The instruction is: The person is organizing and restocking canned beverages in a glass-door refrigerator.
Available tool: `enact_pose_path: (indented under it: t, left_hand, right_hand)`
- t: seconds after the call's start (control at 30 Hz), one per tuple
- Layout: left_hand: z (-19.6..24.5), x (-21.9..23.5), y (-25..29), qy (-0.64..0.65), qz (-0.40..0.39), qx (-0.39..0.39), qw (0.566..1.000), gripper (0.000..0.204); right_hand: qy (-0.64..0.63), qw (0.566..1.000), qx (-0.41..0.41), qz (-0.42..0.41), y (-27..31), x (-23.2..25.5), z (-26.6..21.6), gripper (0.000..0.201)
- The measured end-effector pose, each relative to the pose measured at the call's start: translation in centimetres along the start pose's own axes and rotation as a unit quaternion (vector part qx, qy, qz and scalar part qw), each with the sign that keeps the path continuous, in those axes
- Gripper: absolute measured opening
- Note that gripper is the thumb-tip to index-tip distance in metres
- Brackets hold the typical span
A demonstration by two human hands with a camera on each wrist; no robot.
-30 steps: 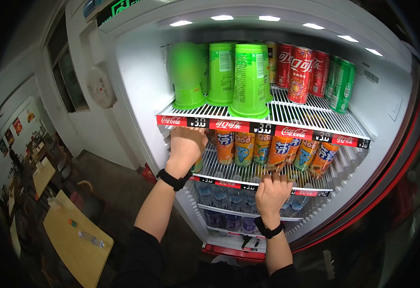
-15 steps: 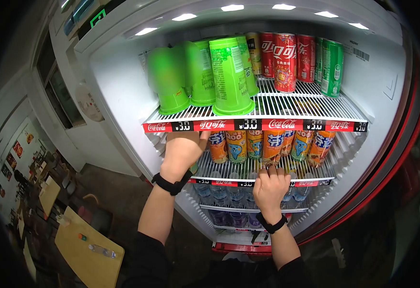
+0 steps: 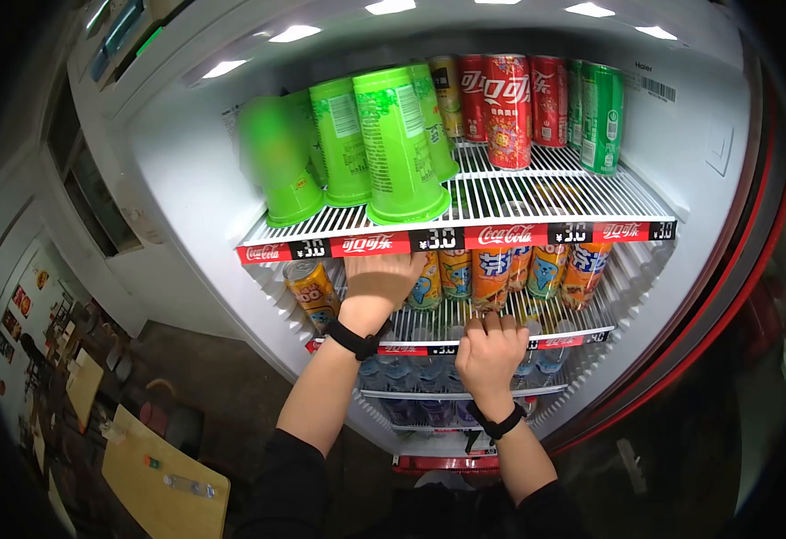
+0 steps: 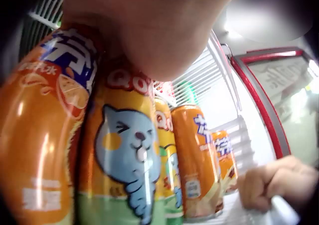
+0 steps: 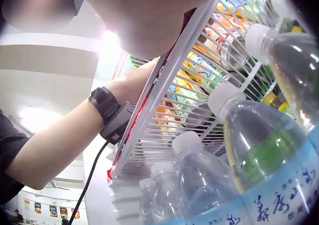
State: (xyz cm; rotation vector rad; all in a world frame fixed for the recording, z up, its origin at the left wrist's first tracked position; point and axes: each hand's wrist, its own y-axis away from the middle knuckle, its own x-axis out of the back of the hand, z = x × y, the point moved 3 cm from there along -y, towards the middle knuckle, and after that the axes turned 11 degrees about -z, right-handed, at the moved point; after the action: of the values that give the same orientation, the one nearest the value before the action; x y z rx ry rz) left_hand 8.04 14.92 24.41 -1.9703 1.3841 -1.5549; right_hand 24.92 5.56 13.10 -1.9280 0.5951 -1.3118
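Note:
My left hand [image 3: 379,286] reaches in under the top shelf's label strip, among the second-shelf cans; the strip hides its fingertips. In the left wrist view its palm lies right over the tops of an orange Fanta can [image 4: 42,135] and a Qoo can [image 4: 124,155] with a blue cartoon animal. Whether the fingers grip a can, I cannot tell. Left of this hand stands another Qoo can [image 3: 314,295]. My right hand [image 3: 490,355] holds the front edge of the second shelf [image 3: 582,341], fingers curled over it, below an orange Fanta can [image 3: 492,277].
Upturned green tubs [image 3: 397,148] fill the left of the top shelf [image 3: 546,202], with red Coca-Cola cans [image 3: 508,112] and green cans [image 3: 601,117] to the right. Clear water bottles [image 5: 199,170] stand below the second shelf. Left of the fridge is a wooden table [image 3: 155,472].
My left hand has moved right along the second shelf, uncovering a Qoo can at the left and covering an orange can. My right hand stays on the shelf edge. The head view has shifted.

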Motion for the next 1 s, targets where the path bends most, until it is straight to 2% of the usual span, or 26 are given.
enact_pose_path:
  t: [0.03,0.07,0.13,0.27,0.3,0.4,0.5,0.73,0.83,1.0]
  left_hand:
    - [0.2,-0.4,-0.4,0.023,0.015,0.031,0.999,0.02]
    - [0.3,-0.6,-0.5,0.031,0.07,0.019,0.997,0.018]
    - [0.5,-1.1,-0.5,0.023,0.079,0.022,0.996,0.016]
    - [0.4,-1.1,0.0,0.015,0.034,0.01,0.999,0.015]
    - [0.3,-0.8,-0.1,0.012,0.059,-0.006,0.998,0.015]
    - [0.6,0.5,-1.0,0.033,0.095,0.013,0.995,0.018]
    - [1.0,0.6,-1.0,0.024,0.047,0.022,0.998,0.021]
    - [0.8,0.3,-0.8,-0.032,0.038,-0.023,0.998,0.03]
    - [1.0,0.8,-1.1,0.003,0.057,-0.007,0.998,0.026]
    - [0.5,-0.2,-0.5,-0.019,0.078,-0.01,0.997,0.022]
  right_hand:
    - [-0.006,1.0,-0.002,0.0,0.0,-0.1,0.0,0.017]
    - [-0.012,1.0,-0.004,0.002,0.0,-0.1,-0.1,0.016]
    - [-0.019,1.0,-0.001,0.012,-0.1,-0.1,0.0,0.015]
    - [0.003,1.0,0.005,0.013,0.1,-0.4,0.2,0.019]
    - [0.003,1.0,0.006,0.015,0.1,-0.4,0.2,0.019]
    - [0.001,1.0,0.006,0.018,0.0,-0.5,0.2,0.019]
    - [0.002,1.0,0.005,0.017,0.1,-0.6,0.3,0.019]
    - [0.004,1.0,0.009,0.022,0.2,-0.6,0.3,0.02]
    - [0.012,1.0,0.01,0.027,0.1,-0.7,0.2,0.019]
    - [0.009,1.0,0.01,0.014,0.1,-0.4,0.1,0.019]
